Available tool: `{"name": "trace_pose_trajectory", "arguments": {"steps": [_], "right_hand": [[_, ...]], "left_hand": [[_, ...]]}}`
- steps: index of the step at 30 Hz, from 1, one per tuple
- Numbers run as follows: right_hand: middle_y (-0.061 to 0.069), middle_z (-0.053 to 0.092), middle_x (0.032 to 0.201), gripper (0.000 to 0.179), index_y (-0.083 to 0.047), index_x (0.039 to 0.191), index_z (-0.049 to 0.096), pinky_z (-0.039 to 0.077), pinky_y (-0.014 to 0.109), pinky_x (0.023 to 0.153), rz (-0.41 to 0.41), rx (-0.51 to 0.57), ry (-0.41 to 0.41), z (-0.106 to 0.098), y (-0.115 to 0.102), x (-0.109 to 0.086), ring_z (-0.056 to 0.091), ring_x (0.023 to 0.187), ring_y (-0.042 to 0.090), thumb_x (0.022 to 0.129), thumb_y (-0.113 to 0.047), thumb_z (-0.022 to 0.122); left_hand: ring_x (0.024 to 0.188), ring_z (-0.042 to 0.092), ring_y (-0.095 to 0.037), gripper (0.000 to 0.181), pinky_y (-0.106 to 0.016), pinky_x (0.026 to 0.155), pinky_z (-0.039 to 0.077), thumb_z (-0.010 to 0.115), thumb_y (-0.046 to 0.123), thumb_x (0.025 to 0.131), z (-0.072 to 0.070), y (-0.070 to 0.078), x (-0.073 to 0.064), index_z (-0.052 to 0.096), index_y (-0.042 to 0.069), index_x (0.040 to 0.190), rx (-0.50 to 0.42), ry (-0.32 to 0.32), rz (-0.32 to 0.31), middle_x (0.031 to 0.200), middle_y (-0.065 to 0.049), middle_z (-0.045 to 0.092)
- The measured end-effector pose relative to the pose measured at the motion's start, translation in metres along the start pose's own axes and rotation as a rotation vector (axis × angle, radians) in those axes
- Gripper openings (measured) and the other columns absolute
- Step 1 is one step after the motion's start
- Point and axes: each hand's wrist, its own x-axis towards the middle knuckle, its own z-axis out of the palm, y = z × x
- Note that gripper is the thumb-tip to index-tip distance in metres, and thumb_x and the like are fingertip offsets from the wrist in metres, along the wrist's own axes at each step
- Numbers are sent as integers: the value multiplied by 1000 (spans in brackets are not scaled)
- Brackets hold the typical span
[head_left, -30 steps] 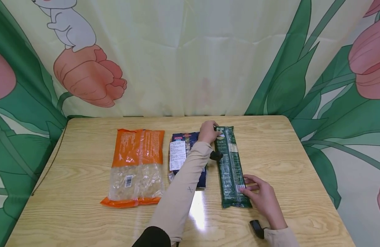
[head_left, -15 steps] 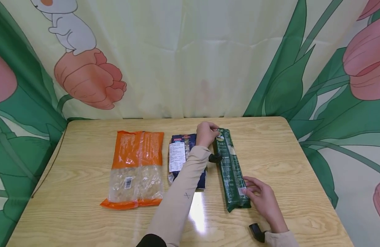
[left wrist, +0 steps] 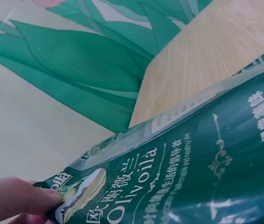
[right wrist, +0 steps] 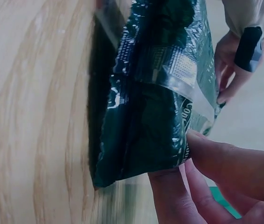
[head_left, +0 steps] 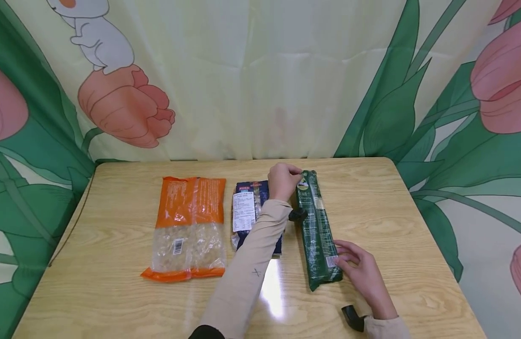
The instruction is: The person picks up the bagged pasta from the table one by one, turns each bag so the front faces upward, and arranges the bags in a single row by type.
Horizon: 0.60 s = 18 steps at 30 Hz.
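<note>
A long green packet [head_left: 316, 235] printed "Olivoilà" stands lengthwise right of centre on the wooden table [head_left: 99, 292]. At its far end, my left hand [head_left: 284, 182] pinches the corner between thumb and finger, as the left wrist view shows beside the green packet [left wrist: 178, 177]. My right hand [head_left: 362, 270] grips the near right side. In the right wrist view its thumb lies on the upper face of the green packet [right wrist: 155, 121], with fingers underneath. The packet's near end appears tilted on the table. Its contents are hidden.
To the left lies a dark blue Agnesi packet [head_left: 244, 212] with a white label, partly covered by my left sleeve [head_left: 247, 268]. Farther left is a big orange and clear bag [head_left: 190, 202]. A printed curtain [head_left: 252, 94] hangs behind the table's far edge.
The green packet has turned slightly, its far end shifting left and its near end right of where its edge was. Both hands keep hold of it. The other packets stay put.
</note>
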Motion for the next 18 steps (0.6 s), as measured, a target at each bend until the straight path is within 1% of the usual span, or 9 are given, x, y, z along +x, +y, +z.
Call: {"name": "trace_pose_trajectory", "arguments": {"steps": [2, 8, 10, 12, 15, 18], "right_hand": [[20, 65, 119, 46, -4, 135, 59, 57, 22, 76, 2, 6, -3, 0, 0, 0, 68, 101, 19, 90, 4, 67], [20, 64, 121, 47, -5, 136, 59, 56, 22, 76, -6, 41, 4, 0, -3, -4, 65, 97, 9, 91, -1, 69], [20, 62, 123, 46, -6, 137, 58, 56, 23, 76, 9, 46, 3, 3, -6, -5, 65, 98, 11, 92, -9, 70], [19, 60, 126, 49, -8, 139, 56, 55, 25, 76, 31, 37, -4, 5, -10, -6, 64, 102, 16, 94, -21, 71], [17, 58, 129, 62, -12, 143, 53, 54, 31, 82, 76, -13, -15, 9, -18, -7, 61, 108, 24, 91, -41, 71], [17, 55, 131, 76, -11, 146, 47, 54, 39, 88, 108, -90, -10, 10, -25, -8, 58, 111, 29, 86, -50, 74]], "left_hand": [[77, 69, -20, 9, -30, 66, 55, 75, 8, 87, -2, 1, -1, 82, 11, 92, -3, 4, 8, 89, -5, 77], [72, 67, -17, 7, -26, 64, 53, 76, 9, 86, -10, 7, -3, 82, 10, 89, -61, 11, 25, 84, -4, 76], [72, 67, -16, 6, -26, 65, 53, 76, 10, 85, -14, 10, -4, 82, 11, 88, -71, 24, 26, 82, -3, 76], [72, 66, -15, 6, -26, 65, 53, 76, 10, 85, -17, 12, -5, 82, 11, 87, -75, 35, 30, 81, -2, 75], [68, 66, -14, 6, -25, 61, 52, 76, 9, 84, -21, 14, -6, 82, 10, 87, -91, 54, 31, 79, -3, 75], [62, 64, -13, 7, -23, 56, 52, 76, 7, 84, -24, 16, -7, 81, 9, 88, -146, 60, 23, 79, -5, 75]]}}
